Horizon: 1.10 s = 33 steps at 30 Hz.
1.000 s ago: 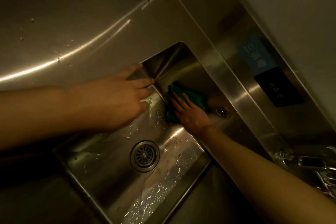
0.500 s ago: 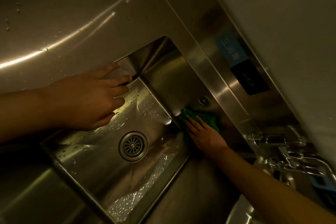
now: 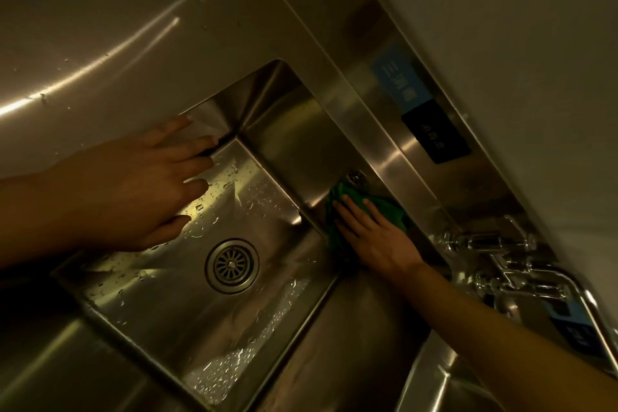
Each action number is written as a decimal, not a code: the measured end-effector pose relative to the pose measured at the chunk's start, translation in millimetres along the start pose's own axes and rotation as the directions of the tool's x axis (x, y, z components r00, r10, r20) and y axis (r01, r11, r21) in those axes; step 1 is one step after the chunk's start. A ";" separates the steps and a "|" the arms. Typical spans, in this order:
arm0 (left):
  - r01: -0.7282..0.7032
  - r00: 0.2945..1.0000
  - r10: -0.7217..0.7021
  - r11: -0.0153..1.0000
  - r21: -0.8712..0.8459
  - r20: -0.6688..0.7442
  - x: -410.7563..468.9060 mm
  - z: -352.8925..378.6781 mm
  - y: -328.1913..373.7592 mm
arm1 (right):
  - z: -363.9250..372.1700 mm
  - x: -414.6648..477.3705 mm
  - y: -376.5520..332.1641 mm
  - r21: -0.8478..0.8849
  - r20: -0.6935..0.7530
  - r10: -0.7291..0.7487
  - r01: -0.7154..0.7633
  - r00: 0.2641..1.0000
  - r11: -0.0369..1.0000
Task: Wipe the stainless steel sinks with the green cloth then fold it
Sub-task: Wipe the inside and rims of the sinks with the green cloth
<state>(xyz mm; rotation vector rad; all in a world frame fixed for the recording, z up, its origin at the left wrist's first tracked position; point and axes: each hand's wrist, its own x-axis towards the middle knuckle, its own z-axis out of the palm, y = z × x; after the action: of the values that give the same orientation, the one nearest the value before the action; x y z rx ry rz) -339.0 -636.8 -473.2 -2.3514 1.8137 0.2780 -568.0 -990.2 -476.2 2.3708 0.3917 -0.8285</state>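
Note:
A stainless steel sink (image 3: 187, 318) fills the middle of the head view, wet with droplets around its round drain (image 3: 232, 265). My right hand (image 3: 374, 237) lies flat on the green cloth (image 3: 384, 207), pressing it against the sink's back wall just below a small overflow hole (image 3: 357, 176). My left hand (image 3: 140, 187) rests with fingers spread on the sink's left rim, fingertips hanging over the basin corner, holding nothing. A second sink (image 3: 444, 381) shows at the lower right corner.
A steel counter (image 3: 100, 27) stretches to the upper left. Chrome tap fittings (image 3: 501, 261) sit on the back ledge at right. A blue label (image 3: 399, 84) and a black panel (image 3: 434, 135) are fixed to the backsplash under a pale wall.
My right hand slid the green cloth along the back wall from the far corner toward the right, past the overflow hole. My left hand stayed on the rim.

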 end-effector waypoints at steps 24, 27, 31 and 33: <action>-0.250 0.952 0.238 0.968 -0.037 -0.192 -20.8 -13.3 -21.3 | -45.0 186.7 -179.7 0.966 0.049 0.508 -0.169 0.860 0.194; -0.289 0.949 0.273 0.953 -0.087 -0.159 -25.1 -18.6 -28.4 | -37.9 201.2 -167.7 0.973 0.046 0.548 -0.161 0.835 0.164; -0.239 0.969 0.225 0.961 -0.142 -0.104 -24.4 -27.1 -24.5 | -43.5 239.3 -156.1 0.978 0.093 0.536 -0.177 0.839 0.109; -0.225 0.973 0.208 0.955 -0.196 -0.102 -25.4 -30.5 -23.8 | -49.1 256.6 -165.5 0.965 0.134 0.542 -0.233 0.829 0.117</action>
<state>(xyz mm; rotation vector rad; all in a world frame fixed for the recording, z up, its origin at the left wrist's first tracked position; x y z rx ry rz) -320.7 -614.2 -437.3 -2.3231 2.1834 0.4245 -423.2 -810.3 -681.8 3.4831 -1.0603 -0.4885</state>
